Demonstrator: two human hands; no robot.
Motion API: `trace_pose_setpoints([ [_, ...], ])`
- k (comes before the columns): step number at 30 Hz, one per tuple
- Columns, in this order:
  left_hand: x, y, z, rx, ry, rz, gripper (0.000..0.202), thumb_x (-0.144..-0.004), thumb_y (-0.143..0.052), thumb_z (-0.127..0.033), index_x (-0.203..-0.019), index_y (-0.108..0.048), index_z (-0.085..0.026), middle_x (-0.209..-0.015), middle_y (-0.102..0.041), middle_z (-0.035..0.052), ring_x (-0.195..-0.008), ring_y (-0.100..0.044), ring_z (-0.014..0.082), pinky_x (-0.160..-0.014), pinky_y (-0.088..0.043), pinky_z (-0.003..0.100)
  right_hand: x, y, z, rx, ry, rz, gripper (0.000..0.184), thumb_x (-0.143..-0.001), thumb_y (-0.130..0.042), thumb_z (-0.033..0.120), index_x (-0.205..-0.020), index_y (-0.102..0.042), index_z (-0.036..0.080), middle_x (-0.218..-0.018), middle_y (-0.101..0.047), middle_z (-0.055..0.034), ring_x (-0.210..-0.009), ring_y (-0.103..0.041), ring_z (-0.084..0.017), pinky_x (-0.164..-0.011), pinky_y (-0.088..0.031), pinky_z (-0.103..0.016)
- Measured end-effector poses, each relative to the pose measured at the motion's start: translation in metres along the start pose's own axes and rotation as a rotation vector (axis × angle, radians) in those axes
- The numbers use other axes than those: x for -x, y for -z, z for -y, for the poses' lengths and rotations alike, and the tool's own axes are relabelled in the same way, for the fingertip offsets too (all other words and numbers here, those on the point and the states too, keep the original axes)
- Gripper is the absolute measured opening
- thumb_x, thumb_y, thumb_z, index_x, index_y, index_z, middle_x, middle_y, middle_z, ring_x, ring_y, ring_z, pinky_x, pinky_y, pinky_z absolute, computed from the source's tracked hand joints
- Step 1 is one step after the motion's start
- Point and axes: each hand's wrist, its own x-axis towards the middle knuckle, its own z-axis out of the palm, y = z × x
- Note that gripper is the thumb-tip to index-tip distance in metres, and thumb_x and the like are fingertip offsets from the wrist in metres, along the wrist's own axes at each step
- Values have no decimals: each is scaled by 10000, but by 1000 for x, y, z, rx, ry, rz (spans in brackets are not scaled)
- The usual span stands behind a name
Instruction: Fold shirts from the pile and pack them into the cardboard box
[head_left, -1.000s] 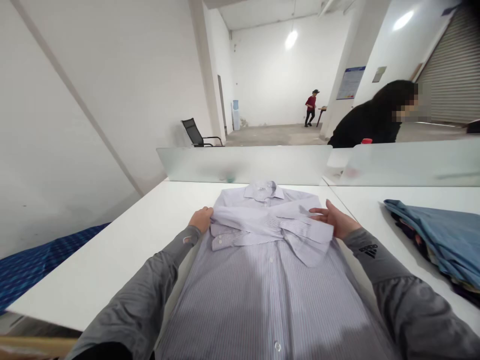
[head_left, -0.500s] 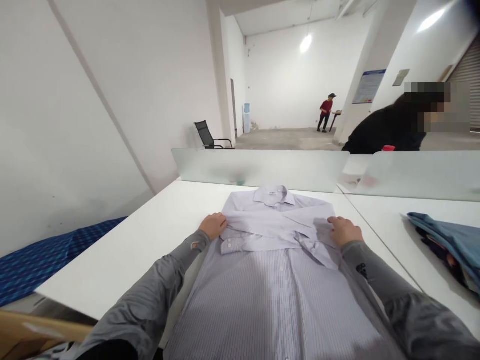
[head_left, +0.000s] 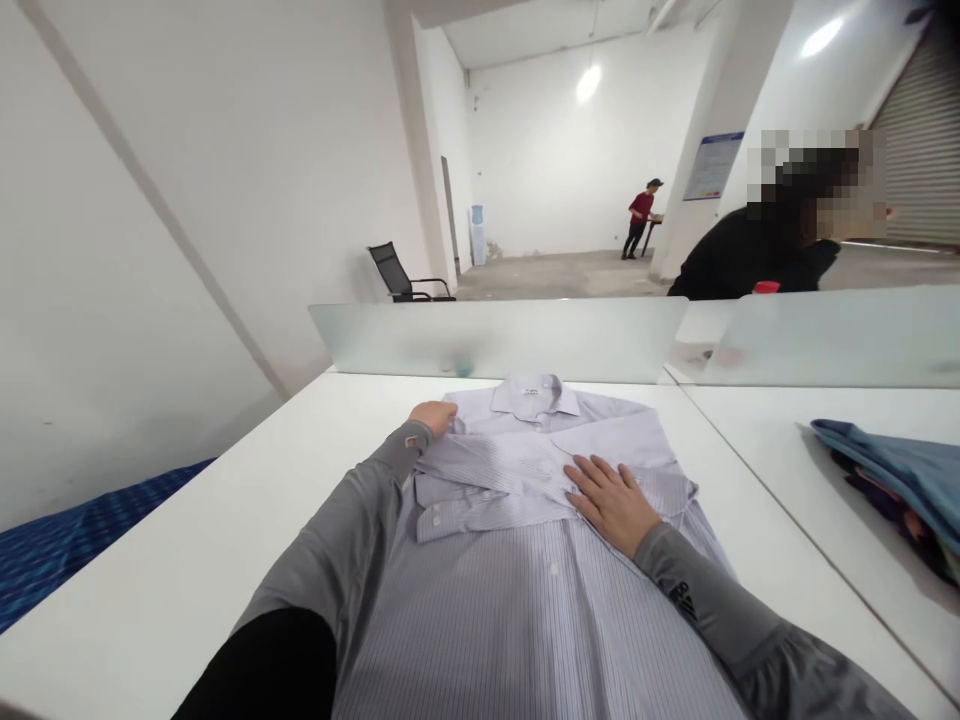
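Right hand point(head_left: 613, 500), fingers spread flat, has moved inward from the shirt's edge onto the crossed sleeves point(head_left: 487, 480) of the striped shirt point(head_left: 540, 610). Left hand point(head_left: 433, 416), curled, grips the shoulder fold beside the collar point(head_left: 535, 393). Shirt lies buttoned-up on the white table point(head_left: 225, 520); sleeves appear folded in, body unfolded. Garment pile point(head_left: 892, 470) lies well right.

A pale striped shirt point(head_left: 525, 600) lies flat, buttoned, collar away, sleeves folded across its chest under the right hand's fingers point(head_left: 592, 480); the left fingers point(head_left: 439, 415) touch its shoulder.
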Motion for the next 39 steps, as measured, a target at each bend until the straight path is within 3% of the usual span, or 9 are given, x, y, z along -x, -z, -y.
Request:
trace_pose_setpoints([
  [6, -15, -8, 12, 36, 256, -99, 273, -928, -371, -204, -1062, -608, -180, -1038, -692, 116, -985, -638, 232, -808, -454, 302, 0, 0, 3, -7, 3, 4, 532, -977, -289, 518, -1423, -451, 279, -1513, -388, -40, -1378, -333, -325, -1072, -277, -611],
  [10, -10, -11, 0, 75, 313, -136, 369, -936, -360, -200, -1268, -497, -114, -1084, -676, 157, -1017, -639, 245, -837, -468, 319, 2, 3, 1, 13, -61, 1, 562, -962, -294, 562, -1420, -451, 277, -1508, -396, -51, -1375, -329, -336, -1061, -256, -637],
  [13, 17, -17, -11, 96, 201, -175, 486, -965, -359, -305, -1415, -367, -122, -1362, -527, 173, -1239, -514, 248, -993, -410, 343, 3, 6, -4, 28, -126, -2, 617, -935, -297, 624, -1417, -457, 273, -1500, -407, -73, -1365, -330, -360, -1051, -235, -658],
  [18, 77, -45, -14, 52, -234, -47, 559, -931, -416, -533, -1437, -398, -297, -1536, -342, 58, -1407, -262, 351, -1119, -237, 529, 3, 5, -13, 38, -150, 20, 658, -915, -284, 662, -1427, -446, 282, -1499, -404, -89, -1347, -333, -388, -1038, -221, -671],
  [21, 89, -48, -16, 9, -221, -8, 527, -962, -344, -512, -1445, -385, -305, -1535, -345, 56, -1408, -268, 336, -1111, -244, 546, 0, 6, -14, 31, -144, 26, 653, -917, -288, 655, -1434, -432, 283, -1506, -392, -88, -1347, -325, -391, -1036, -221, -671],
  [26, 105, -25, -39, -11, -162, -47, 500, -969, -343, -477, -1390, -459, -235, -1542, -321, 104, -1414, -257, 333, -1117, -213, 567, 1, 25, -4, -76, -193, 54, 616, -921, -312, 640, -1391, -475, 276, -1494, -405, -85, -1347, -333, -374, -1037, -236, -669],
  [31, 159, -23, -54, -15, -390, -74, 559, -951, -363, -533, -1449, -373, -280, -1561, -287, 69, -1433, -218, 322, -1124, -225, 557, 27, 41, 18, -123, -100, 41, 665, -874, -385, 683, -1425, -419, 312, -1522, -359, -77, -1384, -266, -384, -1029, -195, -718],
  [34, 176, -31, -49, -84, -344, -71, 455, -983, -340, -399, -1416, -429, -289, -1524, -365, 65, -1394, -314, 316, -1111, -248, 558, 38, 40, 20, -64, -72, 103, 558, -940, -363, 522, -1435, -413, 271, -1511, -379, -90, -1366, -309, -368, -1031, -239, -684],
  [39, 165, -34, -40, -94, -272, -97, 545, -935, -290, -97, -1445, -389, -260, -1504, -395, 88, -1376, -355, 281, -1102, -284, 512, 34, 37, 8, -45, -77, 103, 502, -946, -286, 229, -1431, -413, 205, -1444, -461, -129, -1288, -439, -280, -1016, -361, -565],
])
